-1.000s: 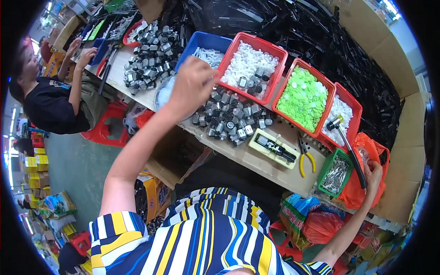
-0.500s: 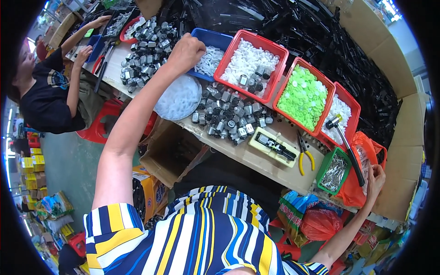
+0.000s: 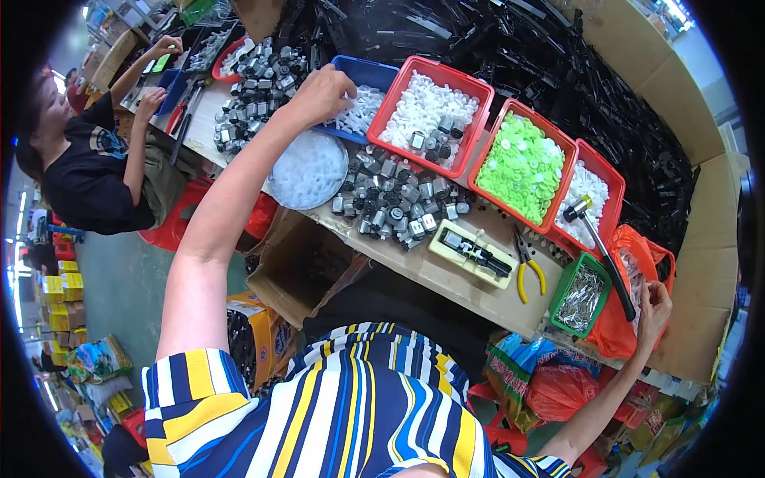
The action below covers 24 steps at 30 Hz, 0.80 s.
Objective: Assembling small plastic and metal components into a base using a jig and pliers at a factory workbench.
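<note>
My left hand (image 3: pixel 320 97) is over the near-left part of a blue bin (image 3: pixel 362 65), its fingers curled down toward the small white plastic pegs (image 3: pixel 360 110). What its fingertips grip is hidden. Far to the right, my right hand (image 3: pixel 655 309) is at the edge of an orange-red plastic bag (image 3: pixel 612 334), fingers bent together in a pinch; whatever lies between them is too small to tell. Between my hands, a cream block fixture (image 3: pixel 470 263) holds a black elongated mechanism (image 3: pixel 476 253). Beside it lie yellow-handled pliers (image 3: pixel 524 269).
Small grey-black motors (image 3: pixel 394 199) lie heaped by a round tub (image 3: pixel 309 171). Red bins hold white pieces (image 3: pixel 434 107) and green discs (image 3: pixel 522 167). A hammer (image 3: pixel 610 259) leans by a green tray of metal pins (image 3: pixel 580 299). A co-worker (image 3: pixel 96 159) sits at left; black parts (image 3: pixel 510 56) fill the back.
My left hand has shifted slightly left and lower over the blue bin, its fingers still curled. My right hand stays at the bag, nearly unmoved. The co-worker's raised hand has moved a little.
</note>
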{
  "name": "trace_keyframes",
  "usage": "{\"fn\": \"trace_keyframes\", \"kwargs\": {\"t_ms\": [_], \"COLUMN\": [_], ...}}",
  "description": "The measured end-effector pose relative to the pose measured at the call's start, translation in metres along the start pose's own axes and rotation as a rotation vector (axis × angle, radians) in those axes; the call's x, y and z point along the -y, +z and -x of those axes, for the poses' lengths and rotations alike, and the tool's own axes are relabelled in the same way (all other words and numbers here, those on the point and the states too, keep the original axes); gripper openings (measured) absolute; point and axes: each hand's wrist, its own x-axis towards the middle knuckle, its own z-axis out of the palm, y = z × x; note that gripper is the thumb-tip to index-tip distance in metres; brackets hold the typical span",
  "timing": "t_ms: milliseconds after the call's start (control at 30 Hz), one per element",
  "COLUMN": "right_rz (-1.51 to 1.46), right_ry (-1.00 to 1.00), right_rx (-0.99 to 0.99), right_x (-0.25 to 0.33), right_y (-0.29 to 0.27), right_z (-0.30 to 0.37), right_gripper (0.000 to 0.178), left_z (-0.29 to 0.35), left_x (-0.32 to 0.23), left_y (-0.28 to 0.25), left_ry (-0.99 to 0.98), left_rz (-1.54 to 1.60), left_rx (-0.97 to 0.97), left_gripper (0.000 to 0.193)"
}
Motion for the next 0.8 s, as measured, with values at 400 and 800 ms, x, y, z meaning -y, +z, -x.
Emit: {"fn": "trace_keyframes", "kwargs": {"t_ms": [400, 800], "right_rz": [0.045, -0.001], "right_ry": [-0.066, -0.052], "right_rx": [-0.034, -0.005], "right_x": [0.011, 0.037], "right_y": [-0.005, -0.002], "right_z": [-0.002, 0.002], "right_gripper": [0.013, 0.012], "left_z": [-0.005, -0.002], "left_x": [0.006, 0.002], "left_y": [-0.005, 0.006], "left_ry": [-0.144, -0.013], "left_rz": [0.363, 0.194], "left_rx": [-0.154, -0.221], "left_gripper": [0.031, 0.020]}}
